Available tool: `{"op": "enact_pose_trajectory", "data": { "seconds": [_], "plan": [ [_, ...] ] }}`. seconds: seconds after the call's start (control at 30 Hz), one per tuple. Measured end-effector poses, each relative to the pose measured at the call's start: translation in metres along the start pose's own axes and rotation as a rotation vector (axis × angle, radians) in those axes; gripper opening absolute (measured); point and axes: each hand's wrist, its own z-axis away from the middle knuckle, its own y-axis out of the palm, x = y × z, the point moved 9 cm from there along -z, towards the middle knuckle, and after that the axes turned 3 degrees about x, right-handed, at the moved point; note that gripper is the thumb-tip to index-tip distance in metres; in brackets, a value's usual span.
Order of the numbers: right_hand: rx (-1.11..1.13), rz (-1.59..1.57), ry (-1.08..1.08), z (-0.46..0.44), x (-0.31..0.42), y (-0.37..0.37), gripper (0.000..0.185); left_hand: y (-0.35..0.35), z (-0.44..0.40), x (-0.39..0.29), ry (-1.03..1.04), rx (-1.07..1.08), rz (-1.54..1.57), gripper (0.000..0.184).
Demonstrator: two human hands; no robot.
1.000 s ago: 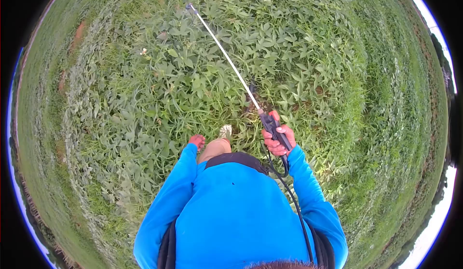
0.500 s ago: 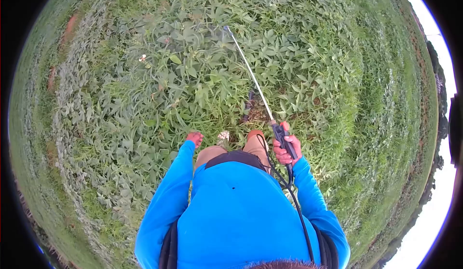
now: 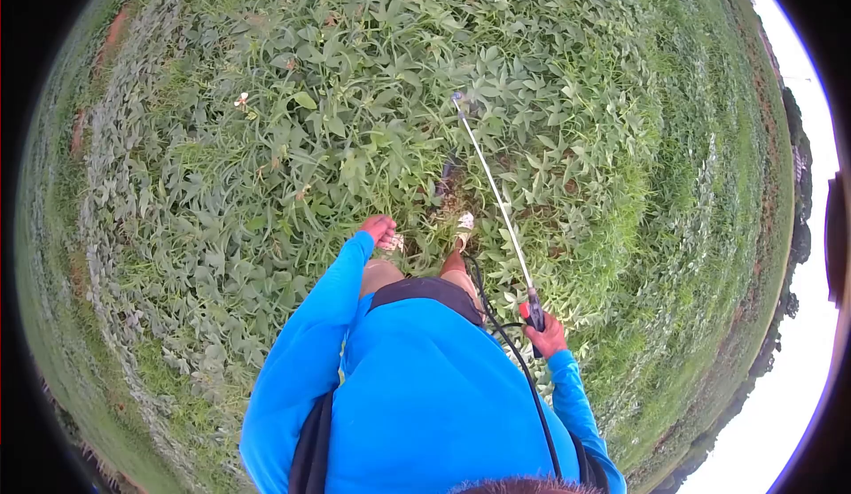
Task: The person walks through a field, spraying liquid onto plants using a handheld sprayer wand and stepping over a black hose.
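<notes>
My right hand (image 3: pixel 548 335) is closed round the black handle (image 3: pixel 534 313) of a spray wand, beside my right hip. The wand's thin pale tube (image 3: pixel 496 193) slants up and left to a small nozzle (image 3: pixel 457 97) over the leaves. A black hose (image 3: pixel 523 361) runs from the handle area down along my blue shirt. My left hand (image 3: pixel 379 230) hangs in front of my left thigh over the plants, with its fingers curled; whether anything is in them is too small to tell.
Leafy plants and grass (image 3: pixel 310 157) surround my legs. A light-coloured shoe (image 3: pixel 465 221) shows beside a dark object (image 3: pixel 445 178) on a bare patch of ground. A white flower (image 3: pixel 241 101) stands at the left. Trees line the right edge.
The wand and my right hand have moved right and down, the nozzle swinging from upper left towards the centre. My left hand has moved slightly right and up. The feet have changed position.
</notes>
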Motion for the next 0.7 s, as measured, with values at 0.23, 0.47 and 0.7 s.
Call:
{"op": "enact_pose_trajectory", "data": {
  "seconds": [0.23, 0.47, 0.7],
  "plan": [
    [0.199, 0.326, -0.061, 0.038, -0.052, -0.017, 0.05, 0.019, -0.025, -0.111, 0.079, -0.073, 0.57, 0.041],
    [0.275, 0.41, -0.028, 0.039, -0.131, -0.03, 0.069, 0.044, -0.067, -0.098, 0.139, 0.036, 0.906, 0.023],
    [0.305, 0.499, 0.091, -0.004, -0.219, -0.076, 0.062, 0.113, -0.04, -0.114, 0.079, 0.311, 0.898, 0.023]
  ]
}}
